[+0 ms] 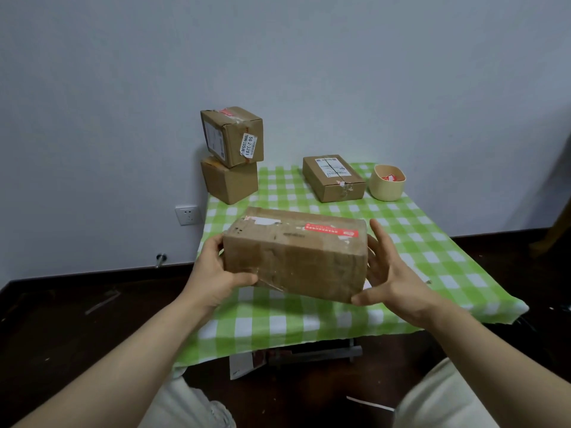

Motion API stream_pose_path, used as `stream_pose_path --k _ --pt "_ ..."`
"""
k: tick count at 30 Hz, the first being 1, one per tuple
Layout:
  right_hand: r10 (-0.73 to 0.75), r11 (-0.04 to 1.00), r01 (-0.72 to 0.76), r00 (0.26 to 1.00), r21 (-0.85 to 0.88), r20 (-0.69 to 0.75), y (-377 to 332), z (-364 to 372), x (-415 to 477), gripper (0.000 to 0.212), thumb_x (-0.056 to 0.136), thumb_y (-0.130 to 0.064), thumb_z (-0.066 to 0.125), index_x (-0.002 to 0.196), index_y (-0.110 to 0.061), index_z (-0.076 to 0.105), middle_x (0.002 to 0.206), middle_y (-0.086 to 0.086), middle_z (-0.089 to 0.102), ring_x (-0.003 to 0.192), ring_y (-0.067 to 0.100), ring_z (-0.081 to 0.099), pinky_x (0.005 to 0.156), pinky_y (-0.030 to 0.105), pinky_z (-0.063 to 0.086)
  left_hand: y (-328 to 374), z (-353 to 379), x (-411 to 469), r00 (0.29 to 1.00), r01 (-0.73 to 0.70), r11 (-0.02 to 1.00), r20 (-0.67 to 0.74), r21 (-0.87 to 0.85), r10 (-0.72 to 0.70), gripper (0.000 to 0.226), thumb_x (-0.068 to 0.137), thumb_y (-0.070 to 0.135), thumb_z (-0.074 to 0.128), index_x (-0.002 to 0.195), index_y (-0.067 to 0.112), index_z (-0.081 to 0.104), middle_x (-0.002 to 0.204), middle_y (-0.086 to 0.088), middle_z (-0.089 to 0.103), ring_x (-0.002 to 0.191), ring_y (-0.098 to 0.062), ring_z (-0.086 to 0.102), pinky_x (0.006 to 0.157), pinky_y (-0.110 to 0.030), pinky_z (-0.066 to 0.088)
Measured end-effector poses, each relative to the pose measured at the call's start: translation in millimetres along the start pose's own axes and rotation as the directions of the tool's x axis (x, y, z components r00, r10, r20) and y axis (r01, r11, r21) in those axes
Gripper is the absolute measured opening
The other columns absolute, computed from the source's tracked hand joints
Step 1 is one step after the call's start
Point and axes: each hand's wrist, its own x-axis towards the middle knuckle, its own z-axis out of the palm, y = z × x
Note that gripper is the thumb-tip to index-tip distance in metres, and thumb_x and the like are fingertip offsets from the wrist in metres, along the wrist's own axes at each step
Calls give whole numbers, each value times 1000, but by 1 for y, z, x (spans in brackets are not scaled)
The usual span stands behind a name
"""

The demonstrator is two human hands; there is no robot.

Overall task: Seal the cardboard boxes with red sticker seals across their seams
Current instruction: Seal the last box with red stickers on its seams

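I hold a worn cardboard box (293, 261) above the near half of the table. A red sticker seal (331, 230) lies along its top seam. My left hand (216, 273) grips the box's left end, thumb under the front corner. My right hand (392, 273) holds the right end, with its thumb under the lower corner and fingers up the side. At the back left, two boxes are stacked; the upper box (231, 135) carries a red seal on top, the lower box (228, 182) is plain. A flat box (333, 178) with a white label sits at the back.
A beige bowl (387, 182) with red stickers inside stands at the back right. The low table wears a green checked cloth (432, 257) and stands against a pale wall. Dark floor surrounds it, with paper scraps (244, 364) under the front edge. My knees are at the bottom.
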Motion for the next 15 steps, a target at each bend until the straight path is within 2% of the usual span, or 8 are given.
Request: stream_pose_path --k 2,4,8,12,13,15 --pt "-19 996 22 999 -88 36 0 1 -1 139 47 20 72 146 -47 2 141 -32 32 137 -1 32 103 29 44 -1 1 2 999 -31 999 -15 41 31 79 63 -25 69 124 13 37 104 4 56 91 -3 57 67 -12 51" --pt "-27 993 30 999 -116 30 -1 2 0 137 50 23 72 144 -52 6 144 -32 29 138 -2 30 108 34 40 -1 1 5 999 -42 997 -28 65 44 79 63 -24 69 123 15 35 107 4 53 93 -2 55 70 -12 49" --pt "-43 990 42 999 -137 -9 -5 5 2 136 54 28 71 140 -57 10 149 -30 23 138 -5 27 110 31 37 0 0 11 999 -44 996 -29 78 46 75 65 -20 69 123 15 35 107 2 54 96 -6 54 82 -22 46" --pt "-17 979 6 998 -205 -53 -10 6 4 131 49 15 80 135 -65 21 149 -24 28 139 0 25 113 42 26 11 3 15 999 -1 994 -48 -107 -4 50 67 0 62 111 21 49 98 3 59 92 -14 54 76 -33 45" --pt "-6 982 -9 997 -189 -76 -11 6 4 129 48 15 80 133 -65 25 148 -23 30 139 4 27 112 43 27 13 5 17 998 25 989 -57 -144 -34 40 73 2 57 106 26 53 95 5 60 91 -13 53 77 -34 41" --pt "17 994 -30 993 -108 -121 -14 8 3 125 47 18 80 132 -61 33 141 -22 36 133 11 37 103 42 40 20 8 21 995 74 976 -51 -205 -86 34 83 6 47 100 32 59 93 5 61 91 -13 53 81 -40 39"
